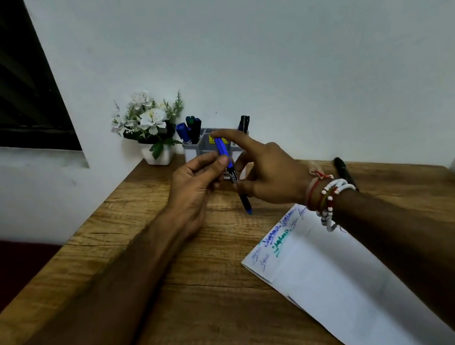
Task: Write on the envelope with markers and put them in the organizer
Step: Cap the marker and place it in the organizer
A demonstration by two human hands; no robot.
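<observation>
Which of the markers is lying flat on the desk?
The black marker behind the bracelets, lying on the desk. The rest stand in the organizer, except the blue marker, held by left hand and right hand.

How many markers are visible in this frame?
6: blue marker in left hand and right hand; three standing in the organizer at left, one at right; black marker on desk. More may be hidden.

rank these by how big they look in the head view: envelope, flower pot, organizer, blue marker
1. envelope: by far the largest, though also nearest the camera.
2. flower pot, counting its flowers.
3. organizer: partly hidden behind the hands, so its place is less sure.
4. blue marker: long but thin.
</observation>
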